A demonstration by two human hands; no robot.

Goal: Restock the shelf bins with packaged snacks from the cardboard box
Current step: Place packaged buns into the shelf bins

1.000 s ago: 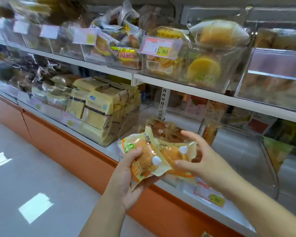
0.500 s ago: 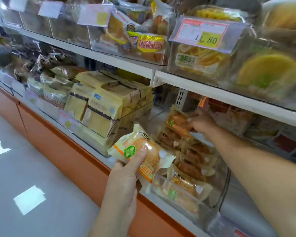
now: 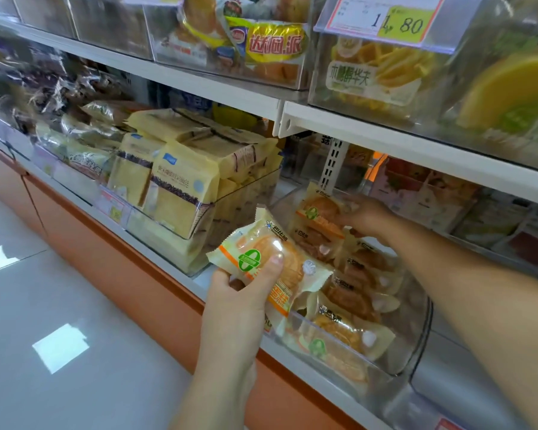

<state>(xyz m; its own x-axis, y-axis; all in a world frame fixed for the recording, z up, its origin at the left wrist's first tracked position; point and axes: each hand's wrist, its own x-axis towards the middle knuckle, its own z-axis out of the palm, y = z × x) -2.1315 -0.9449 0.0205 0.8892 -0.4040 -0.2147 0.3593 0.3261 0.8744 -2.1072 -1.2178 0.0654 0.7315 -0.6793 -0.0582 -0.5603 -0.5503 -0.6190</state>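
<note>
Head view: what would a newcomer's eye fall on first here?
The left hand grips an orange bun packet at centre, before the clear bin. The right hand holds a matching packet at the bin's back. A 1.80 price tag sits top right.

We read "1.80" handwritten on the yellow patch of the price tag (image 3: 385, 20) on the upper bin (image 3: 441, 88), where a label (image 3: 350, 77) inside ends in "华夫". To its left, a yellow wrapper (image 3: 274, 45) bears red "达利园·派". The snack packet (image 3: 292, 265) gripped by the left hand (image 3: 235, 296) shows blue "巴比熊" near its top seam and "蛋糕" on its orange band. We find the same blue brand on the front packet (image 3: 342, 330) in the lower bin (image 3: 416, 336) and partly on the rear packet (image 3: 319, 206) that the right hand (image 3: 367, 215) pinches.
</note>
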